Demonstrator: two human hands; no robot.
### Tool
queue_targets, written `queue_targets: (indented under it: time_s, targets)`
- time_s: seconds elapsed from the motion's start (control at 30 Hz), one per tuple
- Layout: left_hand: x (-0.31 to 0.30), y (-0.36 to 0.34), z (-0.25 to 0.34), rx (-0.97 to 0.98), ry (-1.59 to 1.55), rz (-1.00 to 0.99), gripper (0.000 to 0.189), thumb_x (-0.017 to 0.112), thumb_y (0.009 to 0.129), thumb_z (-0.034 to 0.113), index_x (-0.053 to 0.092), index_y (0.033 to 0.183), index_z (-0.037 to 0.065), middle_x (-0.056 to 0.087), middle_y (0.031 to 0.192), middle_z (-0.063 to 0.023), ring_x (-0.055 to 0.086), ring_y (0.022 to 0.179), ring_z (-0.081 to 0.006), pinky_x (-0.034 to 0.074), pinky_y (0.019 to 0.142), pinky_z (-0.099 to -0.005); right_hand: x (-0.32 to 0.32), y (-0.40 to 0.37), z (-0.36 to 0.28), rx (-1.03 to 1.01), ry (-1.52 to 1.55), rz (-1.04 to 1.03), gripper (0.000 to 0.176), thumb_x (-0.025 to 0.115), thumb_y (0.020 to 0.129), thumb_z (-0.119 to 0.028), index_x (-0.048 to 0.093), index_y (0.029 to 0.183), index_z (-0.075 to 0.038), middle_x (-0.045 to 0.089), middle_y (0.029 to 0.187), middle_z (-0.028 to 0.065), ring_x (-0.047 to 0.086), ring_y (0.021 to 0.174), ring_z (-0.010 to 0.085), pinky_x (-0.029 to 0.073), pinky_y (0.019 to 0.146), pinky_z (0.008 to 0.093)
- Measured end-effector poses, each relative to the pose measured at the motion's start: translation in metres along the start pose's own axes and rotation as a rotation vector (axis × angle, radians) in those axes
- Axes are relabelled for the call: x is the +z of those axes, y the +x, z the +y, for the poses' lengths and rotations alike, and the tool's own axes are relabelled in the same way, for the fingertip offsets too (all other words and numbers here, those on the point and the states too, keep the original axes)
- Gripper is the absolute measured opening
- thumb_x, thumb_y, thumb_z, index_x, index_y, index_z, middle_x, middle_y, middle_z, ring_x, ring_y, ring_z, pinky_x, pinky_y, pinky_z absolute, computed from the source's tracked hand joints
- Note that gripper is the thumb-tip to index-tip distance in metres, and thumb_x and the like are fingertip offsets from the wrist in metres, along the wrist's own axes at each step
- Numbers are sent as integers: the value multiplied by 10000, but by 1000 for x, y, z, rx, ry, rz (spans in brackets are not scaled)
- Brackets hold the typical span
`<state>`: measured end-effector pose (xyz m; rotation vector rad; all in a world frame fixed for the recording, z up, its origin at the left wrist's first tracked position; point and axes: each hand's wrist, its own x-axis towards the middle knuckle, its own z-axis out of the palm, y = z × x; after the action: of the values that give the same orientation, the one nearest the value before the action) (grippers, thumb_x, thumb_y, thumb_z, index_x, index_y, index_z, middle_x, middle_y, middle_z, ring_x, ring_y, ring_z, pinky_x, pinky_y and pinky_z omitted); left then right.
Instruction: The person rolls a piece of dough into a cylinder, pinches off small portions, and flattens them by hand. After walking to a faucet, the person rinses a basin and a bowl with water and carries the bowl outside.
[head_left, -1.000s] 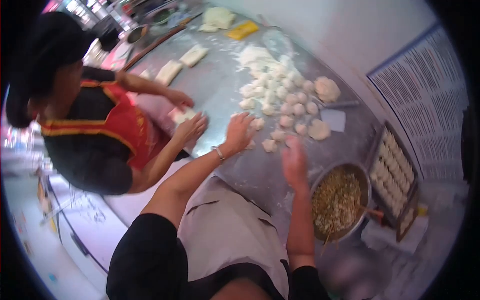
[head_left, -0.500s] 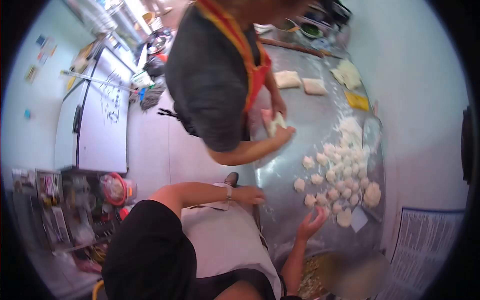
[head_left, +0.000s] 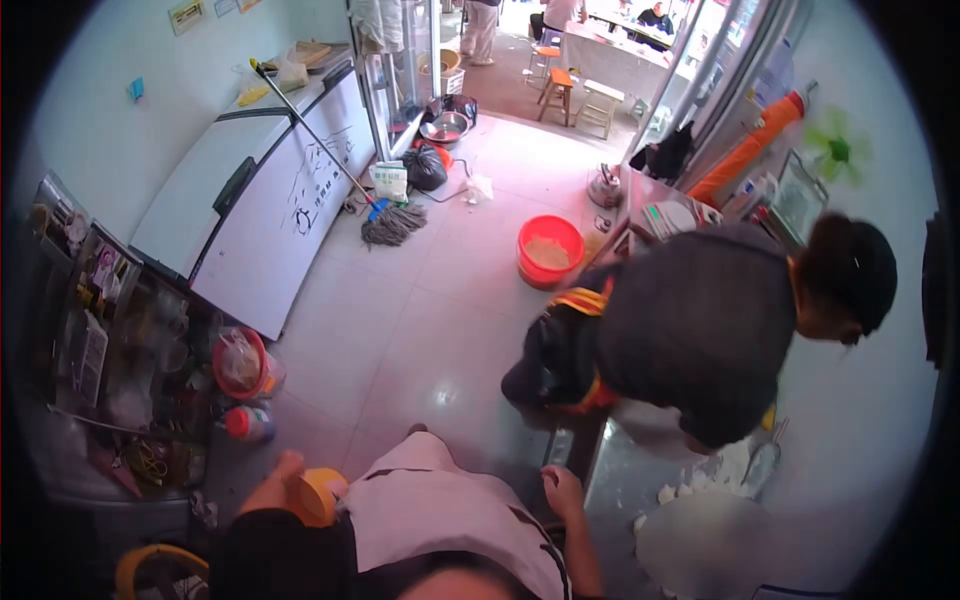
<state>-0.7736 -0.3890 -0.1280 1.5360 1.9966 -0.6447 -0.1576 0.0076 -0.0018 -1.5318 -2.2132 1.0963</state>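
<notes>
Low at the left of the head view, my left hand point(head_left: 290, 468) is beside a yellow-orange plastic item point(head_left: 318, 497), apparently gripping it next to my white apron point(head_left: 430, 500). Its exact kind does not show. My right hand point(head_left: 562, 490) is beside the metal worktable point(head_left: 600, 480), fingers curled in, with nothing visible in them. White dough and flour point(head_left: 725, 470) lie on the table to the right. A pale, blurred round shape point(head_left: 700, 545) hides much of the table there.
A co-worker point(head_left: 695, 330) in dark clothes bends over the table at right. On the floor stand a red basin point(head_left: 550, 250), a mop point(head_left: 395, 224) and a red bucket point(head_left: 268, 380). A white chest freezer point(head_left: 270, 220) lines the left wall; stools point(head_left: 560, 90) stand outside the doorway.
My view has swung towards the doorway. My left hand has left the table edge for my left side, by the yellow-orange item. My right hand has drawn back from the dough pieces.
</notes>
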Motion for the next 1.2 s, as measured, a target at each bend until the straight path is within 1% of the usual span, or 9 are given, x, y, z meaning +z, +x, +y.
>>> queue_targets:
  time_s: [0.03,0.1,0.17,0.33,0.57,0.7,0.9,1.03,1.2]
  targets:
    - [-9,-23,6,42,52,-171,286,665,818,305,768,964,82,745,974,-173,727,948,-341,586,762,-487,8,28,-27,-10,73,-30,171,630,921,-111,714,1046,-32,731,946,131,717,881,248,562,799,352]
    - [18,-15,-6,-747,-1108,-293,267,646,860,312,769,974,104,746,936,-152,735,895,-314,588,706,-461,25,84,-83,-102,141,-58,168,639,921,-109,715,1051,-34,729,949,134,717,882,239,558,799,336]
    - [-8,5,-11,-893,-1229,-279,254,630,890,302,748,940,82,721,869,-132,710,812,-258,568,653,-429,30,136,-150,-199,175,-99,169,641,920,-90,711,1062,-30,724,949,130,706,856,216,548,779,319]
    - [-113,178,-10,-443,-1259,203,301,613,891,301,706,904,16,683,791,-138,641,727,-243,521,691,-417,27,236,-256,-307,151,-148,154,630,928,-68,703,1054,-18,722,924,118,683,790,189,537,737,312]
    - [-497,404,50,300,-1286,545,358,589,969,352,718,1012,21,714,848,-68,654,798,-162,515,751,-337,13,415,-267,-242,346,1,125,615,953,-55,694,1032,2,709,855,72,656,760,124,525,713,262]
    - [-596,490,0,271,-1054,538,353,599,958,336,712,1063,18,717,873,-99,668,837,-182,521,773,-350,-16,561,-255,-211,501,122,131,612,963,-64,687,1041,10,711,870,65,642,779,91,523,718,248]
    - [-488,506,-152,-523,-1077,385,298,549,922,270,716,989,32,710,977,-218,668,912,-403,523,821,-484,-80,775,-349,-371,299,77,161,633,959,-83,692,1087,-6,738,918,88,692,811,148,543,739,278]
    - [-420,422,-223,-267,-226,-345,218,721,750,167,796,941,96,755,1006,-163,726,971,-337,564,866,-483,-116,942,-365,-411,425,-108,198,641,971,-149,690,1103,-9,748,961,93,718,890,172,567,805,301]
    - [-534,555,-231,-593,-650,-374,243,657,814,218,755,980,69,735,1020,-186,703,982,-364,550,855,-497,-144,1099,-304,-214,361,-10,179,643,956,-144,701,1081,-29,746,915,110,710,821,174,546,736,298]
